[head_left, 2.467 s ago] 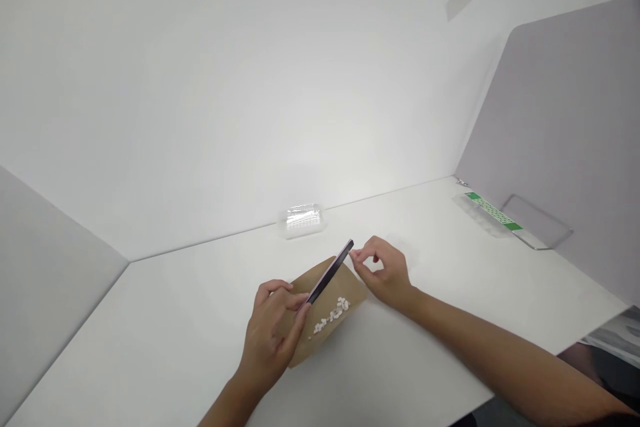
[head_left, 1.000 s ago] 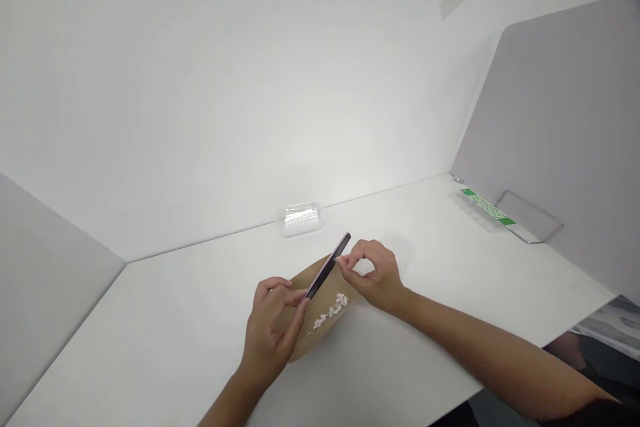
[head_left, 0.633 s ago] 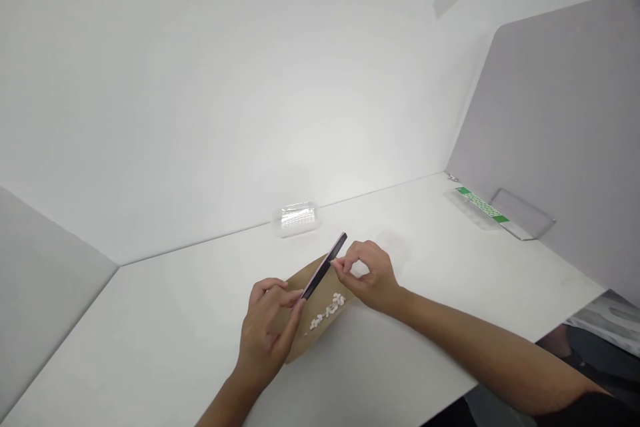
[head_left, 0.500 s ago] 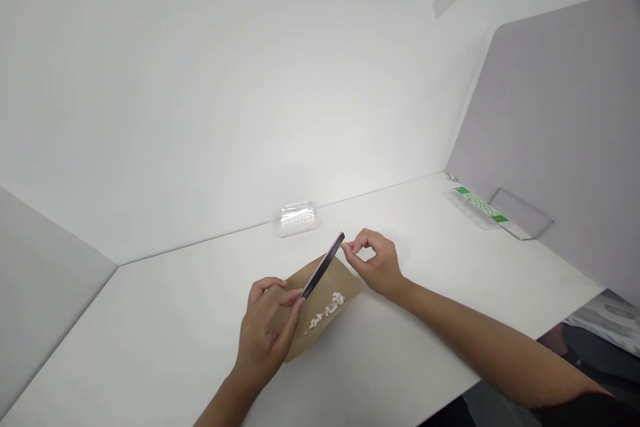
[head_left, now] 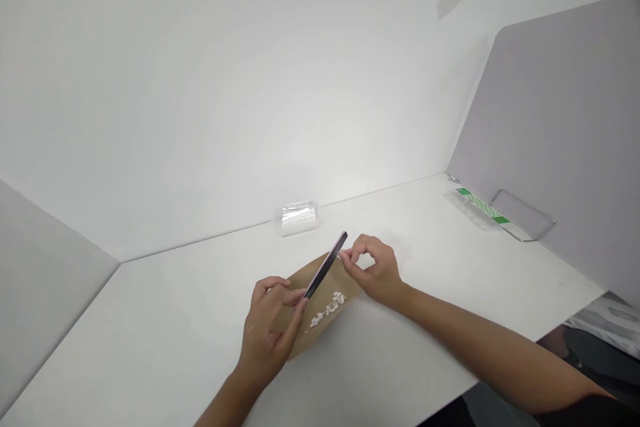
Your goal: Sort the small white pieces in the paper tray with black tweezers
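My left hand (head_left: 273,327) is closed on the lower end of a slim black bar-like object (head_left: 327,267) with a pinkish edge, perhaps a phone or case seen edge-on. It tilts up to the right; its broad face is turned out of sight. My right hand (head_left: 375,267) pinches what looks like a small white piece (head_left: 339,253) between thumb and forefinger, close beside the upper part of the black object. Below both hands a sheet of brown paper (head_left: 304,275) lies on the table, partly covered by my left hand. Several small white pieces (head_left: 327,309) are strewn across it in a line.
A clear plastic package (head_left: 299,219) rests by the back wall. At the right, a clear bag with a green-and-white label strip (head_left: 483,205) lies near a bent metal wire stand (head_left: 523,239) under the grey partition (head_left: 560,120). The white table (head_left: 175,320) ends at the lower right.
My right hand's fingertips have moved slightly down along the black object, away from its top end. My left hand keeps its grip, and the white pieces lie as before.
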Demonstrator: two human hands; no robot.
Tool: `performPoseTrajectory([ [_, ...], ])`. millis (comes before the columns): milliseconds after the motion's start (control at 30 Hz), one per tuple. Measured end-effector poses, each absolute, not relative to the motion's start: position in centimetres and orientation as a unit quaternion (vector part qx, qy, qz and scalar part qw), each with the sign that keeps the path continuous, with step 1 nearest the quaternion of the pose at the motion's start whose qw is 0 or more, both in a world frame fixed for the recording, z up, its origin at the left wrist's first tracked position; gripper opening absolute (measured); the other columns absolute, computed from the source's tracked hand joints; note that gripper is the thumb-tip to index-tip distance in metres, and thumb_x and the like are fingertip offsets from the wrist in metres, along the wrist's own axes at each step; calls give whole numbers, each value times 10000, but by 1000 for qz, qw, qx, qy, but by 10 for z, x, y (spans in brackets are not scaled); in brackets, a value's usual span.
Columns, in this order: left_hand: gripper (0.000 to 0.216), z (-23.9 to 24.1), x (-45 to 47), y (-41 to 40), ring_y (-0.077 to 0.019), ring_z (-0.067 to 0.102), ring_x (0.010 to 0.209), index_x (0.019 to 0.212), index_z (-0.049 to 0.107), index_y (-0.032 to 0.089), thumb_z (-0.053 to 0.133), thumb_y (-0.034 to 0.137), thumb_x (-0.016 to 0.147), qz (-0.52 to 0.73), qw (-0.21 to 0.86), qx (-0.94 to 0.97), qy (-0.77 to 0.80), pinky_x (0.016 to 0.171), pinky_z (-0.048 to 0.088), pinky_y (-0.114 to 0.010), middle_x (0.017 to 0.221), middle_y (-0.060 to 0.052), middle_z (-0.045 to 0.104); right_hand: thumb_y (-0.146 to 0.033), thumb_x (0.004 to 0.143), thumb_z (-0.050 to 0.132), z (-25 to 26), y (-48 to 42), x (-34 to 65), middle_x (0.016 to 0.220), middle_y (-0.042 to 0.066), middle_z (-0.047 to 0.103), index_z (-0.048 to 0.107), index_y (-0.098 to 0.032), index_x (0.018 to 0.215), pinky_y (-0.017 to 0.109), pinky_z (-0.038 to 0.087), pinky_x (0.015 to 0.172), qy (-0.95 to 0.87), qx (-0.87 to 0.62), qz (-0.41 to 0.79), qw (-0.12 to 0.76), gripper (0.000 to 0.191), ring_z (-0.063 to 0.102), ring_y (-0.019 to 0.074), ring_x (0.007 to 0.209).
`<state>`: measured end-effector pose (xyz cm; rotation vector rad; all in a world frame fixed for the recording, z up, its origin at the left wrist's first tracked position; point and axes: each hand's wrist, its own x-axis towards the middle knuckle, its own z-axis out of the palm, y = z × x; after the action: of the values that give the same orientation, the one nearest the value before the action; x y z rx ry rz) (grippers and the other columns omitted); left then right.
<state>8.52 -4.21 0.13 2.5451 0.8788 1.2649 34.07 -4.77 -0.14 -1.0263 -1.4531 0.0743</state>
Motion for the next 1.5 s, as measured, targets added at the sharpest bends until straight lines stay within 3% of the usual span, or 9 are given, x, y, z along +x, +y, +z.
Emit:
performPoseTrajectory([
  [167, 254, 0, 84, -42, -239, 570, 1069, 1171, 680, 249, 617, 119, 963, 425, 79, 852, 296, 864, 517, -379, 848, -33, 676, -175, 883, 704, 0, -48, 341, 701, -33, 638, 525, -238, 723, 330, 459, 679, -629, -458, -14, 628, 249, 659, 153, 677],
  [1100, 240, -1, 86, -41, -238, 585, 1064, 1149, 679, 238, 612, 108, 958, 423, 88, 857, 282, 872, 528, -379, 838, -33, 678, -199, 896, 691, 0, -47, 338, 698, -30, 644, 513, -244, 711, 334, 472, 682, -654, -441, 27, 615, 260, 638, 152, 667],
  [1300, 249, -2, 84, -40, -243, 590, 1064, 1185, 683, 238, 612, 139, 968, 420, 83, 854, 296, 874, 536, -388, 845, -41, 684, -201, 908, 668, -2, -42, 342, 654, -41, 615, 426, -238, 683, 335, 450, 681, -677, -444, -10, 586, 332, 628, 146, 642],
  [1500, 278, -2, 84, -41, -242, 582, 1080, 1210, 675, 245, 610, 129, 966, 415, 88, 857, 293, 873, 535, -382, 845, -38, 684, -220, 892, 688, -5, -46, 340, 718, -35, 677, 379, -259, 750, 351, 485, 704, -672, -438, 53, 595, 342, 642, 166, 659],
])
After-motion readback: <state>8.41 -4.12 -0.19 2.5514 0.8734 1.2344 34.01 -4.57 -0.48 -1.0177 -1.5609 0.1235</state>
